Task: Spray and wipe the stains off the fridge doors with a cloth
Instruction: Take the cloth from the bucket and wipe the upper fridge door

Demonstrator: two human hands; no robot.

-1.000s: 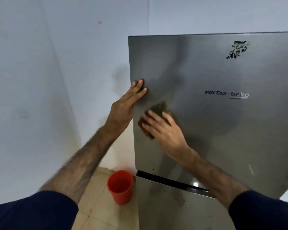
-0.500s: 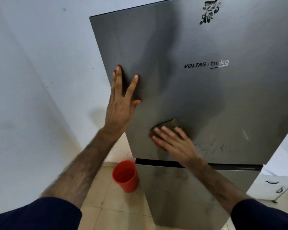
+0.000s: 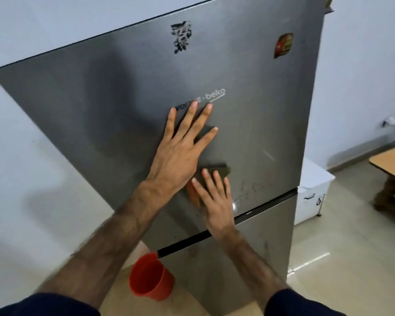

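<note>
1. The reddish-brown speckled stains (image 3: 252, 187) are seen low on the brushed grey metal upper fridge door (image 3: 114, 106), just above the dark gap (image 3: 185, 242) that parts it from the lower door (image 3: 260, 252).
2. These stains lie to the right of the folded olive-brown cloth (image 3: 221, 171), near it but apart; the speckled patch is drawn out sideways along the door's bottom edge.
3. The cloth is pressed flat against the door by the right hand (image 3: 216, 201), whose fingers are laid straight and slightly spread over it; nothing is pinched. An orange patch at the cloth's lower left edge may be its other face, though this cannot be told for certain.
4. The right hand is judged the nearer to the stains, so a sideways sweep to the right would be called for.
5. The left hand (image 3: 180, 153) is laid open on the door above the cloth, fingers fanned upward over the brand lettering (image 3: 212, 95), as a brace.
6. A black smeared mark (image 3: 181, 37) is left near the door's top, well apart from the cloth.
</note>
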